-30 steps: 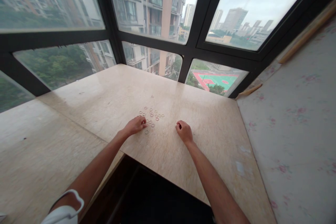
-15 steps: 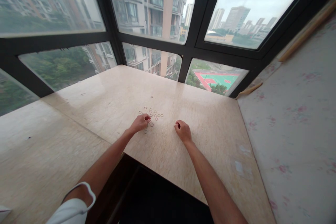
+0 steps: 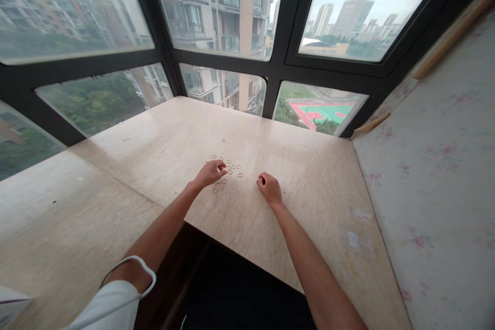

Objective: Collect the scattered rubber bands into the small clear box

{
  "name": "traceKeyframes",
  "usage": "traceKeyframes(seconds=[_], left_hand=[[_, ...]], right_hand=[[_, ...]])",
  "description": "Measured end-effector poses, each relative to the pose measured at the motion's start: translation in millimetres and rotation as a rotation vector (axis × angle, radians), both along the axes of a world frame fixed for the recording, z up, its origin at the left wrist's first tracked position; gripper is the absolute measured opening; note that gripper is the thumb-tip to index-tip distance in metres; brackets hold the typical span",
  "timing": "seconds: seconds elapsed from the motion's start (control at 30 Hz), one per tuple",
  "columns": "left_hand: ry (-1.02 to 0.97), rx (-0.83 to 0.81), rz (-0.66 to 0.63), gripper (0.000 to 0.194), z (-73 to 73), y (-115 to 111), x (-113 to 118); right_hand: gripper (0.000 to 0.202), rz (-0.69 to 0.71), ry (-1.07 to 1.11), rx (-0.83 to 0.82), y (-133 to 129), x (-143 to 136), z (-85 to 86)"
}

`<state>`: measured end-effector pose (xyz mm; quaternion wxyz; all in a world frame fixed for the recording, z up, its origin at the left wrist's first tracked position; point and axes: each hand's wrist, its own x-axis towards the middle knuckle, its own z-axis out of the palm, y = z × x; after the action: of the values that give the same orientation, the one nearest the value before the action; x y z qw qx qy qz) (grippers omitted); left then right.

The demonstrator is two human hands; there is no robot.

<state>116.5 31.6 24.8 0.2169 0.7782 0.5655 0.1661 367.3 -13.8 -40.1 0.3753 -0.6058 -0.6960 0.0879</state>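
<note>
Head view, landmark the loose cluster of small, thin, round rings in pale and reddish tones (image 3: 233,167), lying on a beige, marble-patterned, glossy worktop (image 3: 247,227). Left grip (image 3: 225,168) at the cluster's left side, partly over it; thumb and fingers parted in a half-curl, nothing visibly pinched, some rings hidden beneath. Right grip (image 3: 260,180) to the right of the cluster, well apart from it, loosely clenched with a dark hollow showing; cannot tell whether anything is inside. One reddish thin ring (image 3: 240,175) just off the cluster's right side; one pale thin ring (image 3: 224,140) alone on its far side; another, darker thin ring (image 3: 215,191) on its near side. Material too small to make out. Judged by their slimness: very light, probably bendable, hardly fragile, apt to skid on the smooth surface or snag on a neighbour where they overlap. Best hold, likely, a fingertip pinch across the outer rim, or a nail slipped under one edge; outlying rings should lift more cleanly than overlapping ones.
</note>
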Motion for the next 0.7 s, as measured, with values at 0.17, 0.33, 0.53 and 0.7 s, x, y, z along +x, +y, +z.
traceKeyframes(seconds=[0.17, 0.33, 0.53, 0.7], left_hand=[[0.179, -0.068, -0.052, 0.019, -5.7, -12, -27], [0.207, -0.072, -0.014, 0.015, -15.6, -18, -28], [0.246, -0.039, 0.015, 0.009, -23.2, -23, -26], [0.252, 0.015, -0.008, 0.014, -23.3, -33, -28]], right_hand=[[0.017, -0.009, 0.002, -0.011, 0, 0, 0.0], [0.017, -0.009, -0.001, -0.016, -1, 0, 0.8], [0.017, -0.014, -0.003, -0.015, -1, -1, 0.1], [0.018, -0.013, -0.007, -0.016, -1, -1, 0.2]])
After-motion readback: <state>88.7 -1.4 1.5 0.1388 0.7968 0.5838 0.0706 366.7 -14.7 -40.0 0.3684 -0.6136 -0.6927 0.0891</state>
